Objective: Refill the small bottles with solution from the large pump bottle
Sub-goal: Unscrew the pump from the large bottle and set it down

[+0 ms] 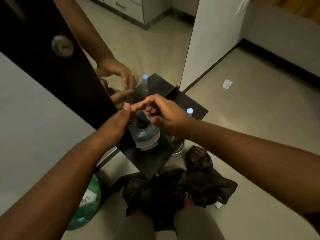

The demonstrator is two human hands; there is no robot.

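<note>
- Both hands meet at centre frame above the large pump bottle [146,135]; the right hand [166,116] arches over the pump head [142,118], fingers curled down round it, though the light is too dim to say for certain whether the grip is clamped on the pump or only cupping it.
- Opposite it, the left hand [121,116] comes in from the lower left with thumb up and fingers reaching toward the same pump head; what it holds, if anything, is hidden behind the right hand's fingers.
- Upright on the dark tabletop [150,161], the large pump bottle stands with its long axis running straight up toward the camera, so the pump lies directly under the right hand and just right of the left.
- One small bottle [190,111] with a pale cap stands at the right edge of the tabletop, near the right wrist; the right hand is plainly the nearer.
- At the upper left of centre a mirror [138,49] repeats a hand and a capped bottle.
- The coming move looks to depend on getting a small bottle under the spout, which is hidden by the fingers.
- A dark cloth [173,191] lies on the floor [259,101] below, and a green bag [86,205] at lower left.
</note>
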